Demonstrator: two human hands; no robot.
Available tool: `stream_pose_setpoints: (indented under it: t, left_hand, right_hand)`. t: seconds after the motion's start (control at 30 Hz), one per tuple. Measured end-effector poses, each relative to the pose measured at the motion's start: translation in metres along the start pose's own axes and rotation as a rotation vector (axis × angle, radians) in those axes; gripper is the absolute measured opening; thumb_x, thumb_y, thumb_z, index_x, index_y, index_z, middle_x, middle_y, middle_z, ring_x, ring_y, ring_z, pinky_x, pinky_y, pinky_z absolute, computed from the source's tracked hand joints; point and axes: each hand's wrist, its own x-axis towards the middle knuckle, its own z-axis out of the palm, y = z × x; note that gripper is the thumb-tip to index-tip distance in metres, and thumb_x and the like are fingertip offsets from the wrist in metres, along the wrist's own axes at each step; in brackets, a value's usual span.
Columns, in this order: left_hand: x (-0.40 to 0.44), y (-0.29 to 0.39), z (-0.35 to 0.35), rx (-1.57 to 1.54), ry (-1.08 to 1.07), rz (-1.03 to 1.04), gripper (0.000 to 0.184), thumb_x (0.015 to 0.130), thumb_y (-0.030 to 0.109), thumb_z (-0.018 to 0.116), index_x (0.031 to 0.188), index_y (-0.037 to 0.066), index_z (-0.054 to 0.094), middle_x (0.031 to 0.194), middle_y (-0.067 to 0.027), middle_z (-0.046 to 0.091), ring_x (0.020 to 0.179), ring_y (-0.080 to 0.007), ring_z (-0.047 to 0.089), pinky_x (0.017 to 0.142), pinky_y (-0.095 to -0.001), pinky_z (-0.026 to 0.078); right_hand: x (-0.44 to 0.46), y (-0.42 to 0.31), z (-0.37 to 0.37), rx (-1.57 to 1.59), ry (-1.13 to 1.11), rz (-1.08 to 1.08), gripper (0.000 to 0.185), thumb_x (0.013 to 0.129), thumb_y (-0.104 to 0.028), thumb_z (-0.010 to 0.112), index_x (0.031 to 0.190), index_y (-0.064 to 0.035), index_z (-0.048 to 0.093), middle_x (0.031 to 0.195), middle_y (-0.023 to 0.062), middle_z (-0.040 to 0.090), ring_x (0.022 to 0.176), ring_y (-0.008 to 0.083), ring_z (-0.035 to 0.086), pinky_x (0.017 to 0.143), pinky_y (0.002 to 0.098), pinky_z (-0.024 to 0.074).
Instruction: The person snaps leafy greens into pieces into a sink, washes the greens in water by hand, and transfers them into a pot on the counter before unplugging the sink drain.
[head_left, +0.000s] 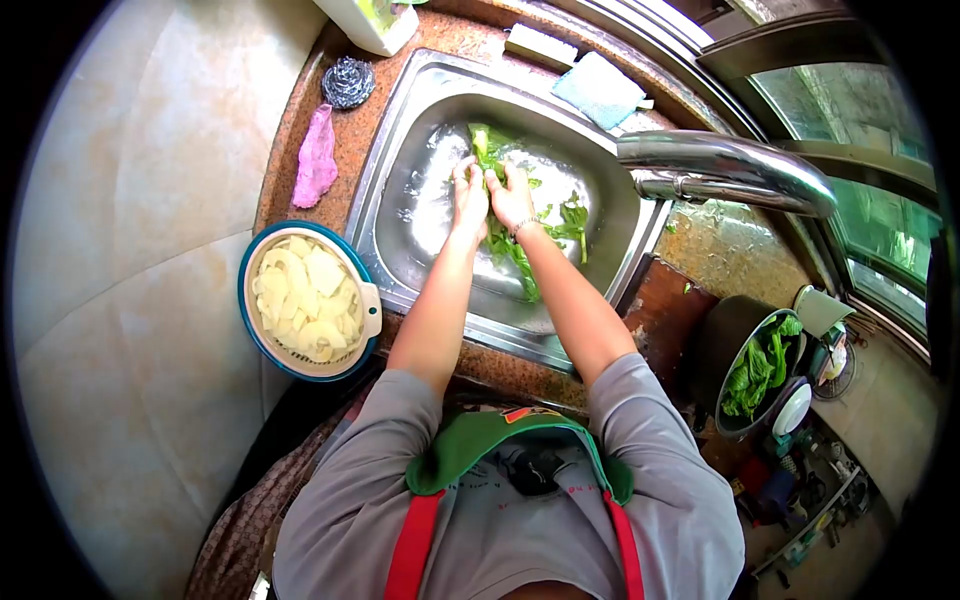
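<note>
Both hands are over the metal sink (pixel 400 130), close together around green leafy vegetables (pixel 482 143). My left hand (pixel 470 200) and my right hand (pixel 512 200) hold the same bunch between them, with its pale stem end pointing away from me. Fingers are curled on the greens. A bracelet circles my right wrist. More leaves (pixel 572 220) lie in the water at the right side of the sink, and others hang below my hands. The chrome faucet (pixel 730 165) reaches in from the right.
A blue-rimmed basket (pixel 370 310) of pale slices stands left of the sink. Behind it are a pink cloth (pixel 316 158) and a steel scourer (pixel 348 82). A light blue cloth (pixel 600 88) lies at the back. On the right, a dark pot (pixel 722 345) holds leafy greens.
</note>
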Motion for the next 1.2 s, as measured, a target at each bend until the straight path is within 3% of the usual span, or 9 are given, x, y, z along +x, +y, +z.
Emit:
stream_pose_setpoints:
  t: [0.13, 0.2, 0.33, 0.5, 0.87, 1.0, 1.07, 1.13, 1.2]
  left_hand:
    - [-0.059, 0.034, 0.015, -0.011, -0.039, 0.179, 0.032, 0.102, 0.022, 0.039, 0.131, 0.010, 0.040, 0.127, -0.0136, 0.046, 0.114, -0.0212, 0.047, 0.096, -0.0328, 0.040]
    - [-0.083, 0.047, 0.019, 0.036, -0.069, 0.384, 0.032, 0.102, 0.020, 0.037, 0.131, 0.006, 0.039, 0.128, -0.0119, 0.045, 0.115, -0.0184, 0.046, 0.097, -0.0312, 0.039]
    - [-0.138, 0.079, 0.029, 0.001, -0.097, 0.554, 0.032, 0.102, 0.021, 0.038, 0.130, 0.006, 0.038, 0.124, -0.0106, 0.046, 0.112, -0.0167, 0.046, 0.094, -0.0302, 0.040]
    - [-0.211, 0.122, 0.049, -0.133, -0.145, 0.712, 0.029, 0.102, 0.023, 0.039, 0.126, 0.006, 0.039, 0.119, -0.0075, 0.046, 0.105, -0.0146, 0.046, 0.093, -0.0294, 0.038]
    - [-0.301, 0.169, 0.085, -0.137, -0.204, 0.949, 0.032, 0.101, 0.027, 0.042, 0.126, 0.008, 0.036, 0.117, -0.0048, 0.045, 0.106, -0.0128, 0.045, 0.091, -0.0291, 0.039]
    - [-0.246, 0.123, 0.074, -0.231, -0.273, 0.768, 0.026, 0.101, 0.021, 0.043, 0.125, 0.010, 0.040, 0.117, -0.0051, 0.045, 0.106, -0.0140, 0.046, 0.091, -0.0288, 0.039]
    - [-0.210, 0.085, 0.059, -0.305, -0.319, 0.536, 0.024, 0.100, 0.018, 0.043, 0.123, 0.011, 0.042, 0.118, -0.0055, 0.045, 0.107, -0.0151, 0.046, 0.091, -0.0293, 0.039]
    - [-0.187, 0.052, 0.049, -0.308, -0.207, 0.351, 0.025, 0.099, 0.018, 0.043, 0.124, 0.010, 0.043, 0.119, -0.0081, 0.048, 0.110, -0.0191, 0.047, 0.095, -0.0328, 0.040]
    - [-0.158, 0.020, 0.036, -0.205, -0.183, 0.421, 0.026, 0.100, 0.018, 0.042, 0.125, 0.010, 0.041, 0.119, -0.0091, 0.048, 0.111, -0.0210, 0.048, 0.096, -0.0347, 0.041]
  right_hand:
    - [-0.039, -0.025, -0.017, 0.129, 0.080, -0.207, 0.031, 0.090, -0.023, 0.059, 0.113, -0.0032, 0.054, 0.111, 0.0183, 0.053, 0.101, 0.0321, 0.055, 0.089, 0.0378, 0.0439]
    - [-0.062, -0.050, -0.033, 0.192, 0.145, -0.400, 0.029, 0.090, -0.020, 0.058, 0.112, -0.0023, 0.054, 0.108, 0.0169, 0.052, 0.097, 0.0303, 0.055, 0.085, 0.0373, 0.0446]
    - [-0.110, -0.105, -0.067, 0.291, 0.144, -0.502, 0.026, 0.090, -0.017, 0.058, 0.110, -0.0016, 0.053, 0.101, 0.0140, 0.049, 0.096, 0.0289, 0.052, 0.083, 0.0366, 0.0431]
    - [-0.162, -0.155, -0.106, 0.370, 0.118, -0.623, 0.026, 0.090, -0.015, 0.058, 0.112, -0.0025, 0.053, 0.117, 0.0198, 0.045, 0.109, 0.0330, 0.051, 0.092, 0.0357, 0.0429]
    - [-0.220, -0.210, -0.169, 0.421, 0.186, -0.928, 0.027, 0.088, -0.012, 0.060, 0.113, -0.0050, 0.055, 0.117, 0.0175, 0.044, 0.108, 0.0325, 0.050, 0.092, 0.0360, 0.0422]
    - [-0.183, -0.159, -0.144, 0.346, 0.180, -0.783, 0.026, 0.090, -0.016, 0.057, 0.113, -0.0048, 0.053, 0.115, 0.0170, 0.044, 0.109, 0.0311, 0.050, 0.092, 0.0356, 0.0426]
    - [-0.151, -0.102, -0.113, 0.421, 0.134, -0.606, 0.027, 0.091, -0.018, 0.057, 0.113, -0.0031, 0.052, 0.112, 0.0164, 0.044, 0.107, 0.0305, 0.050, 0.090, 0.0357, 0.0434]
    - [-0.138, -0.058, -0.091, 0.396, 0.145, -0.524, 0.028, 0.092, -0.020, 0.056, 0.114, -0.0021, 0.051, 0.111, 0.0157, 0.043, 0.105, 0.0296, 0.050, 0.089, 0.0359, 0.0436]
    - [-0.137, -0.042, -0.083, 0.410, 0.113, -0.467, 0.030, 0.093, -0.024, 0.055, 0.115, -0.0039, 0.049, 0.113, 0.0148, 0.042, 0.106, 0.0296, 0.049, 0.089, 0.0361, 0.0440]
